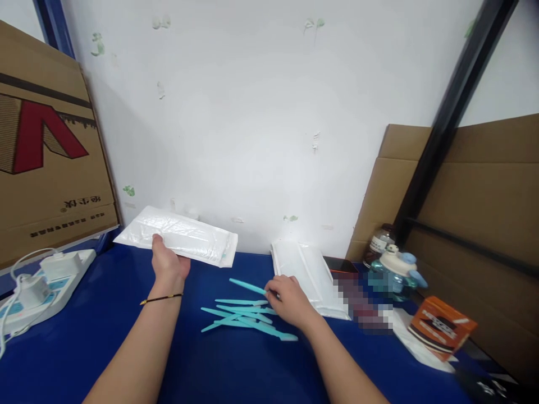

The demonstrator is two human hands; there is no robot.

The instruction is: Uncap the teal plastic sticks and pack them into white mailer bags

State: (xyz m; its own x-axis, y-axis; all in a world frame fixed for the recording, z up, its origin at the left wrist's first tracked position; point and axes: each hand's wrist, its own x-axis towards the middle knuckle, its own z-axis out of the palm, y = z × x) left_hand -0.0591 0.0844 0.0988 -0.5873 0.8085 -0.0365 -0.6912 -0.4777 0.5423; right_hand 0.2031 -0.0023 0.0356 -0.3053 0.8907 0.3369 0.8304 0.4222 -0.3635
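Note:
My left hand (168, 261) holds a white plastic packet (181, 233) up over the back left of the blue table, thumb on its face. Between the fingertips of my right hand (288, 297) is one end of a light-blue stick (246, 285), which points left. Just below it, several similar light-blue sticks (244, 320) lie crossed in a loose pile on the table (236, 376). Another white packet (305, 275) lies flat behind my right hand, close to the wall.
A power strip (69, 286) with plugs sits at the left by a large cardboard box (50, 140). On the right stand a brown bottle (378, 244), a teal jug (393, 275), an orange box (442, 328) and cardboard sheets (497, 224).

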